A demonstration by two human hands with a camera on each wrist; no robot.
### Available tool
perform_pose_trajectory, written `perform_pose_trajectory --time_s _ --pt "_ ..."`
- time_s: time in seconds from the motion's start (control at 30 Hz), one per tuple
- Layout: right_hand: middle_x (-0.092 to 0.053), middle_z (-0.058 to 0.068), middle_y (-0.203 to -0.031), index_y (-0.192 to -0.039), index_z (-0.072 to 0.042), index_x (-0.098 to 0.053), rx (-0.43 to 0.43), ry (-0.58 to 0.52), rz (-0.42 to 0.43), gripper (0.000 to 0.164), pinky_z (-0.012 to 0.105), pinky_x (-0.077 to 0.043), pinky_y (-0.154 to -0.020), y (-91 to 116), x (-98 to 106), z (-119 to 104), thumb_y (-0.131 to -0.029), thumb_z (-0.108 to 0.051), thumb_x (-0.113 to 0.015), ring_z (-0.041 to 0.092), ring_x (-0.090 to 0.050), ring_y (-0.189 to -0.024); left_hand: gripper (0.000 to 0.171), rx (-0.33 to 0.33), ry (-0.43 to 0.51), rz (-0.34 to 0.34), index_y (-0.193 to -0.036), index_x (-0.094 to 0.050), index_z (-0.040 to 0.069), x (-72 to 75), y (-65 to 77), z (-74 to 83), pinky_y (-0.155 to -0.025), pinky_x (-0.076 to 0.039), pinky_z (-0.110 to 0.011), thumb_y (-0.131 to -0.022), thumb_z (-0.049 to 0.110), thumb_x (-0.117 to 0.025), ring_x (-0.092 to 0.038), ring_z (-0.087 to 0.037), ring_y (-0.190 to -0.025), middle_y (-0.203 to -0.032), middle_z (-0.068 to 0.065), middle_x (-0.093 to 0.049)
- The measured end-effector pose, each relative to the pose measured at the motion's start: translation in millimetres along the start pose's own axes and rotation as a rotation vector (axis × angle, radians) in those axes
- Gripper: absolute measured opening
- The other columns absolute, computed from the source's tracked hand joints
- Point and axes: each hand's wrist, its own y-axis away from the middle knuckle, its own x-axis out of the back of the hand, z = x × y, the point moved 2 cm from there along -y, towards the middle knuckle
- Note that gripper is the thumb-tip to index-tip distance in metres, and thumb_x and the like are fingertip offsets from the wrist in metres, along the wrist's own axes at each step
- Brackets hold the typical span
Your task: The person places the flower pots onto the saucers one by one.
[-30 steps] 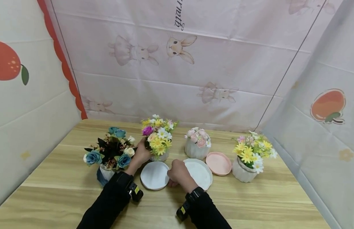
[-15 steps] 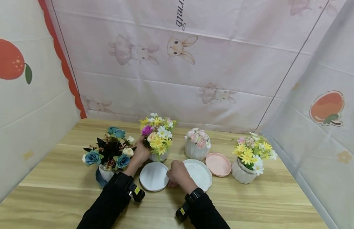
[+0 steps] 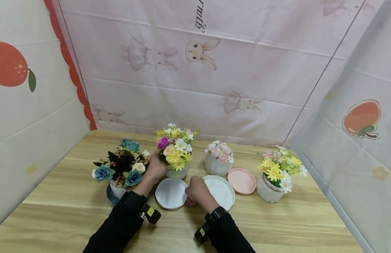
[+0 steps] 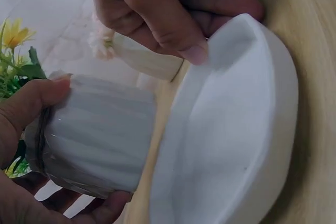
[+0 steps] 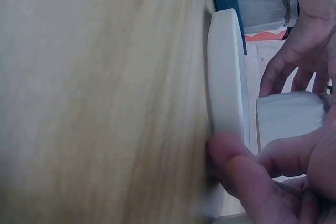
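Note:
My left hand [image 3: 156, 167] grips a pale fluted flower pot [image 4: 105, 129] with yellow, white and purple artificial flowers [image 3: 174, 151]. In the left wrist view its thumb lies at the twine-tied rim and its fingers curl round the far side toward the base. Just in front of the pot, a round white saucer [image 3: 171, 194] is on the table. My right hand [image 3: 198, 190] pinches the right edge of this saucer, thumb on top of the rim and curled fingers at the side. A second white saucer [image 3: 221, 191] lies partly behind the right hand.
A pot of blue and cream flowers [image 3: 123, 168] stands beside the left forearm. Behind the saucers is a pot of pink roses [image 3: 218, 163]. A pink saucer [image 3: 242, 181] and another yellow-flowered pot [image 3: 269, 188] are to the right. Printed cloth walls enclose the wooden table [image 3: 287, 225].
The flower pot in my left hand has shifted very slightly up and to the right. My right hand keeps its hold on the saucer's edge.

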Motion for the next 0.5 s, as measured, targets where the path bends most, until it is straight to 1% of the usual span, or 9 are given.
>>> perform_pose_trajectory --time_s 0.03,0.1,0.2,0.23,0.27,0.33,0.43,0.5 --pt "-0.058 0.005 -0.045 -0.057 0.001 -0.057 0.001 -0.003 0.000 0.027 0.028 -0.049 -0.040 0.3 -0.1 -0.1 -0.083 0.003 -0.050 0.018 -0.059 -0.040 0.079 0.013 -0.009 -0.001 -0.146 -0.002 -0.004 0.9 1.8 0.3 -0.054 -0.029 -0.034 -0.078 -0.028 -0.035 -0.013 -0.043 -0.133 -0.148 -0.030 -0.004" --pt "-0.058 0.005 -0.045 -0.056 0.001 -0.058 0.000 -0.012 -0.002 0.027 0.028 -0.049 -0.040 0.2 -0.4 0.0 -0.083 0.003 -0.050 0.018 -0.059 -0.039 0.079 0.018 0.009 -0.010 -0.146 -0.003 -0.004 2.8 6.3 1.1 -0.058 -0.035 -0.033 -0.078 -0.027 -0.036 -0.016 -0.043 -0.133 -0.148 -0.029 -0.005" --pt "-0.058 0.006 -0.045 -0.056 0.001 -0.058 -0.011 -0.023 -0.010 0.027 0.028 -0.049 -0.040 -0.2 -0.9 0.2 -0.083 0.003 -0.051 0.018 -0.059 -0.040 0.069 -0.025 0.034 -0.002 -0.143 -0.019 -0.008 4.9 13.3 1.2 -0.072 -0.047 -0.032 -0.080 -0.023 -0.045 -0.035 -0.041 -0.125 -0.142 -0.031 -0.024" --pt "-0.058 0.006 -0.045 -0.057 0.001 -0.058 -0.015 -0.026 -0.013 0.027 0.028 -0.049 -0.040 -0.2 -0.9 0.1 -0.083 0.003 -0.051 0.018 -0.059 -0.040 0.065 -0.049 0.047 -0.003 -0.140 -0.025 -0.009 5.2 16.1 1.5 -0.080 -0.047 -0.034 -0.080 -0.022 -0.047 -0.041 -0.040 -0.121 -0.139 -0.030 -0.031" --pt "-0.058 0.006 -0.045 -0.057 0.001 -0.058 -0.019 -0.031 -0.016 0.027 0.029 -0.050 -0.041 -0.2 -0.8 0.1 -0.083 0.003 -0.051 0.018 -0.059 -0.040 0.060 -0.070 0.053 -0.010 -0.137 -0.032 -0.009 5.5 19.0 1.6 -0.087 -0.045 -0.036 -0.080 -0.021 -0.049 -0.043 -0.040 -0.118 -0.135 -0.030 -0.037" --pt "-0.058 0.006 -0.046 -0.057 0.002 -0.058 -0.021 -0.037 -0.022 0.027 0.029 -0.050 -0.041 -0.2 -0.5 0.2 -0.083 0.003 -0.051 0.019 -0.059 -0.040 0.051 -0.100 0.033 -0.017 -0.129 -0.042 -0.011 6.1 25.2 2.3 -0.088 -0.045 -0.039 -0.079 -0.023 -0.047 -0.048 -0.038 -0.112 -0.125 -0.029 -0.047" --pt "-0.059 0.008 -0.046 -0.058 0.003 -0.058 -0.019 -0.058 -0.028 0.027 0.030 -0.050 -0.041 0.2 0.9 0.5 -0.085 0.002 -0.051 0.020 -0.060 -0.042 0.054 -0.080 -0.029 -0.028 -0.129 -0.038 -0.014 6.6 36.0 4.2 -0.084 -0.044 -0.038 -0.076 -0.027 -0.038 -0.047 -0.037 -0.110 -0.127 -0.031 -0.041" --pt "-0.059 0.009 -0.047 -0.059 0.004 -0.058 -0.015 -0.075 -0.029 0.027 0.031 -0.050 -0.042 0.4 1.8 1.0 -0.086 0.002 -0.051 0.021 -0.060 -0.042 0.059 -0.051 -0.075 -0.037 -0.133 -0.030 -0.015 7.0 42.5 5.6 -0.078 -0.043 -0.036 -0.074 -0.028 -0.033 -0.046 -0.036 -0.107 -0.131 -0.034 -0.035"
